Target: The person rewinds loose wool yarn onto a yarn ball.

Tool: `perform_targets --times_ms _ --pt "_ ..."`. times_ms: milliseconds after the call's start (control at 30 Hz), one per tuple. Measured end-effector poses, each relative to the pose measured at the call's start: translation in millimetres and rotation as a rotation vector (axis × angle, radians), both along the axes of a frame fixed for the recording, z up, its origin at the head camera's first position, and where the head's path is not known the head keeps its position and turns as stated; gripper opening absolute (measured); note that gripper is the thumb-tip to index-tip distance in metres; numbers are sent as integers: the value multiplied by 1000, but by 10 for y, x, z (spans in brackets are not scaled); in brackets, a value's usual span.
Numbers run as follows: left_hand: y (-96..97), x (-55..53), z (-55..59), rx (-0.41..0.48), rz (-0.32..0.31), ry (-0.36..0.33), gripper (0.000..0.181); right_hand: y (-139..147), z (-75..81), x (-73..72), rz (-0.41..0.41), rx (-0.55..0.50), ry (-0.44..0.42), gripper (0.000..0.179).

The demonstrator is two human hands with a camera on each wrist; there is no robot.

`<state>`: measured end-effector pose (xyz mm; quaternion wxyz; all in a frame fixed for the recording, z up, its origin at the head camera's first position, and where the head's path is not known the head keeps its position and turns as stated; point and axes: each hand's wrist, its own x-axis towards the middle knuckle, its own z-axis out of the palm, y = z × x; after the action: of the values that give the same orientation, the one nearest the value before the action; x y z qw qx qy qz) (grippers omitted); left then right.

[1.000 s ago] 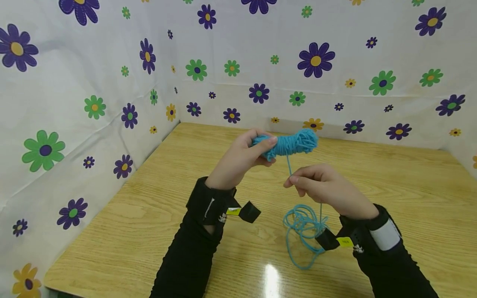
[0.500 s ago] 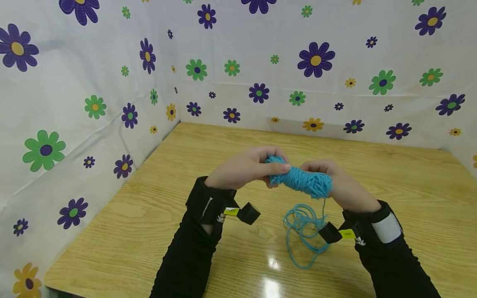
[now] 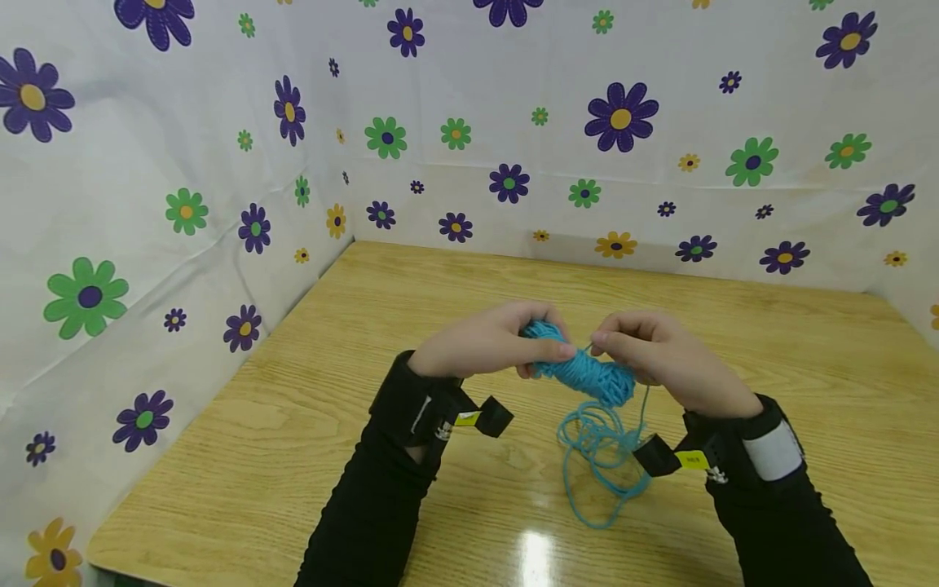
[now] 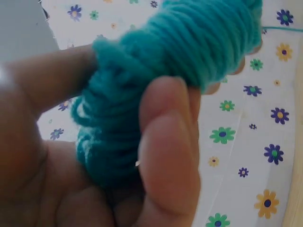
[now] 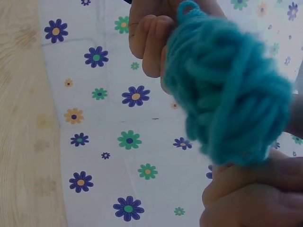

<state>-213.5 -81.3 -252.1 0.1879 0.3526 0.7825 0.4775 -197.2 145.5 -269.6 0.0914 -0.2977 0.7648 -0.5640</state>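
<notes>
My left hand point(image 3: 499, 338) grips one end of a skein of blue yarn point(image 3: 587, 373), thumb across its wound middle. In the left wrist view the fingers wrap round the yarn bundle point(image 4: 189, 52). My right hand point(image 3: 653, 350) pinches the yarn strand between thumb and forefinger, just off the skein's right end. From that hand the strand point(image 3: 644, 412) runs down to loose blue loops point(image 3: 597, 436) on the table. The right wrist view has the skein's looped end point(image 5: 227, 90) close up, overlapping part of the hands.
The wooden table point(image 3: 293, 432) extends under both hands. A white cloth with flower print point(image 3: 455, 73) hangs behind and along the left side. Both wrists carry black straps with small cameras point(image 3: 495, 417).
Both hands have come lower and closer together. The skein has tilted, its right end now lower. The right hand passed behind the skein half a second ago and has come round to its upper right side.
</notes>
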Motion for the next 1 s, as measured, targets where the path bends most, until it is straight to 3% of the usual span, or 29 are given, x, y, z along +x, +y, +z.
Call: perform_targets --times_ms 200,533,733,1000 --pt "30 -19 -41 -57 126 21 15 17 2 -4 -39 14 34 24" --pt "37 -59 -80 -72 327 124 19 2 23 46 -51 -8 18 27" --pt "43 -65 -81 -10 427 126 23 -42 37 90 -35 -13 41 25" --pt "54 -69 -65 171 506 67 25 -85 19 98 -26 9 44 24"
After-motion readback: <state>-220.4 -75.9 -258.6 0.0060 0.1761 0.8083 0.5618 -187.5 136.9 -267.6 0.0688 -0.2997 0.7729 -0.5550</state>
